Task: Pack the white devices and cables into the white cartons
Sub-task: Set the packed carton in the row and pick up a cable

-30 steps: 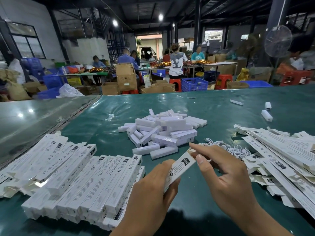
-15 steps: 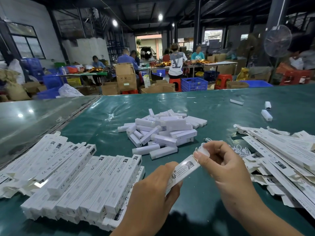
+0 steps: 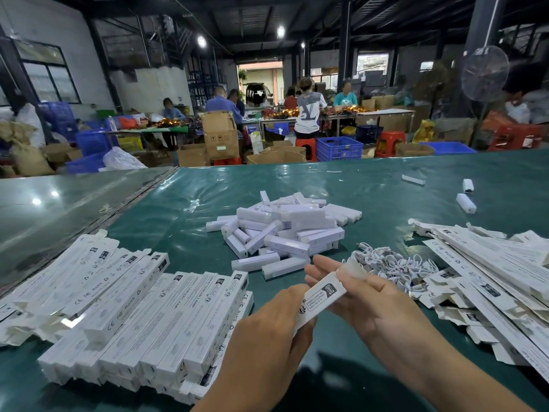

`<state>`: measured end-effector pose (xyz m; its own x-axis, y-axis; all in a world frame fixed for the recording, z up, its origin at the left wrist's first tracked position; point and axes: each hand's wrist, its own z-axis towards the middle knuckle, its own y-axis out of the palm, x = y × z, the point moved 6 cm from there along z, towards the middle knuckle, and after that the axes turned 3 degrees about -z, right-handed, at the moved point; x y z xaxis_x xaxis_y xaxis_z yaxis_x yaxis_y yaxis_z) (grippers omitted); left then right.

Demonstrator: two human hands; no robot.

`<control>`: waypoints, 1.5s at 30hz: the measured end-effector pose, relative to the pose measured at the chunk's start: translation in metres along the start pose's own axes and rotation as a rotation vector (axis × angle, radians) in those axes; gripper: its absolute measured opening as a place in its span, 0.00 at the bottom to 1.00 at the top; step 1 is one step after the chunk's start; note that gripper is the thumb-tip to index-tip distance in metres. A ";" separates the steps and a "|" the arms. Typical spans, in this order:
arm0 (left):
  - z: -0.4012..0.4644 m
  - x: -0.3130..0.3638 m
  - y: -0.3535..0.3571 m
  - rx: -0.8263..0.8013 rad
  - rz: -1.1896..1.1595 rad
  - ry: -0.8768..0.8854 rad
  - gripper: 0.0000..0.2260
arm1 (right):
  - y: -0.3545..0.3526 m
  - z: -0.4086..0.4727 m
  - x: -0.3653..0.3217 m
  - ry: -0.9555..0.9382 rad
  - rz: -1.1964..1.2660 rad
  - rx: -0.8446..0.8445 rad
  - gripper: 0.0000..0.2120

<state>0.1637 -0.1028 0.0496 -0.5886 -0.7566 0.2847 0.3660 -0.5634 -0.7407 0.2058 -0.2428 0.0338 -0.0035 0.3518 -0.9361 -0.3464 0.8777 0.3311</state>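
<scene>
Head view: a carton (image 3: 322, 295) sits tilted above the green table (image 3: 184, 203), gripped low by the left hand (image 3: 267, 331); the right hand (image 3: 365, 295) pinches its top flap. Devices (image 3: 285, 230) lie heaped beyond; cables (image 3: 392, 264) just right; packed cartons (image 3: 133, 316) left.

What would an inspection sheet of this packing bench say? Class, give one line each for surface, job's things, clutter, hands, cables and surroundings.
Surface: green table, glossy, covered with a wrinkled sheet.
Job's things: pile of white devices at centre; filled cartons stacked at left; flat cartons heaped at right; one carton in hand, end flap open.
Clutter: three stray white pieces at far right.
Hands: left hand grips the carton's lower end; right hand holds its upper end at the flap.
Cables: bundle of coiled white cables beside the right hand.
Surroundings: seated workers, cardboard boxes, blue crates, red stools, a standing fan.
</scene>
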 end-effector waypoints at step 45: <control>-0.004 0.000 0.020 -0.312 0.118 -0.109 0.23 | -0.014 -0.009 -0.020 -0.172 -0.553 0.153 0.31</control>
<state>0.1682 -0.1131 0.0328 -0.4688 -0.8511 0.2364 0.1790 -0.3537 -0.9181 0.2022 -0.2647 0.0472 0.2949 -0.1346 -0.9460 -0.1147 0.9779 -0.1749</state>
